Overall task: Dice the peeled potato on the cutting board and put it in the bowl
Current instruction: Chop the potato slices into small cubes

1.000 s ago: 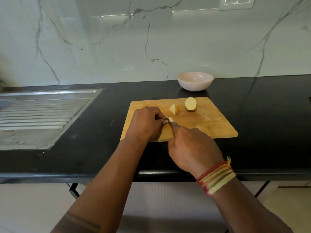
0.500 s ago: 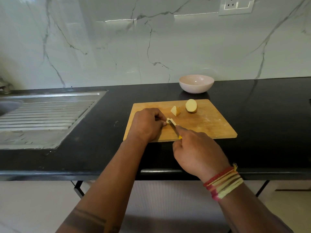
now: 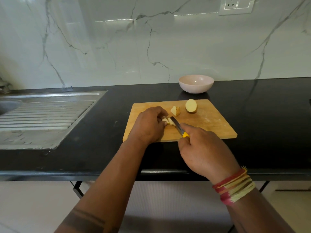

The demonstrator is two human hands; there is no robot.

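A wooden cutting board (image 3: 210,125) lies on the black counter. My left hand (image 3: 148,125) presses down on a small potato piece (image 3: 168,121) near the board's left middle. My right hand (image 3: 203,150) is closed around the yellow handle of a knife (image 3: 178,127), whose blade tip rests against that piece. Farther back on the board sit a sliced potato wedge (image 3: 175,111) and a potato half (image 3: 191,106), cut face up. A pale pink bowl (image 3: 196,84) stands behind the board; nothing shows inside it.
A steel sink drainboard (image 3: 45,115) fills the counter's left side, with a tap partly in view at the far left edge. The marble wall rises right behind the bowl. The counter's front edge (image 3: 84,174) runs below my forearms.
My right hand has drawn back toward me, exposing the knife's blade and yellow handle. More cut potato shows beside my left fingers. The camera view shifted slightly.
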